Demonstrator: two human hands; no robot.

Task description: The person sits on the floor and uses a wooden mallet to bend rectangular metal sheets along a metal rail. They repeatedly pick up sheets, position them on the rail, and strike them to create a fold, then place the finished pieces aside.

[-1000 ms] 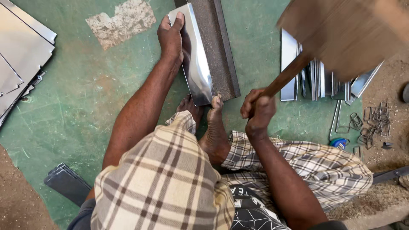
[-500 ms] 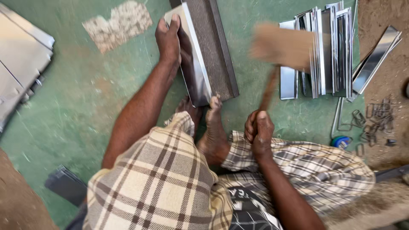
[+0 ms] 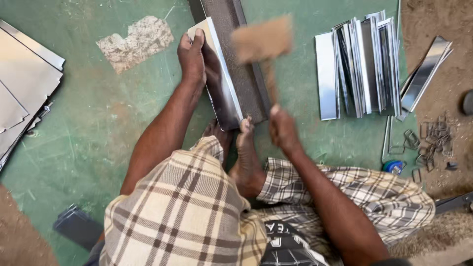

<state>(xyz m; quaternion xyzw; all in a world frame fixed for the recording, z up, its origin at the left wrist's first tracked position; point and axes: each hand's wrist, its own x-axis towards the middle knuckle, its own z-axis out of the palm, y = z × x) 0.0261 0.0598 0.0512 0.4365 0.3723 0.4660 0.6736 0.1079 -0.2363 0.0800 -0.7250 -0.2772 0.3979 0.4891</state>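
One shiny bent sheet-metal strip [image 3: 222, 83] stands on edge against one dark steel angle bar [image 3: 241, 54] that lies on the floor. Left hand [image 3: 192, 56] laid flat over the strip's upper end, fingers extended and pressed together, holding it against the bar. One bare foot [image 3: 245, 148] with its toes at the strip's lower end; a second foot partly hidden just to its left.

Right hand [image 3: 282, 129] closed tight round the handle of one wooden mallet with a square block head [image 3: 263, 42]; the head is blurred, above the bar and just beside the strip.

One row of finished bright folded metal strips [image 3: 359, 64], standing close together to the right of the bar; roughly ten, exact count unclear. One more folded strip [image 3: 426, 74] lies apart at the row's right. One stack of flat grey metal sheets [image 3: 22, 88] at the left edge, several, count unclear. One loose heap of small wire clips [image 3: 433, 135] at right, near a small blue object [image 3: 394, 166].

Surface: green painted concrete floor [image 3: 98, 133], scuffed, one bare patch where paint is gone. Brown dirt along the right side and lower left corner.
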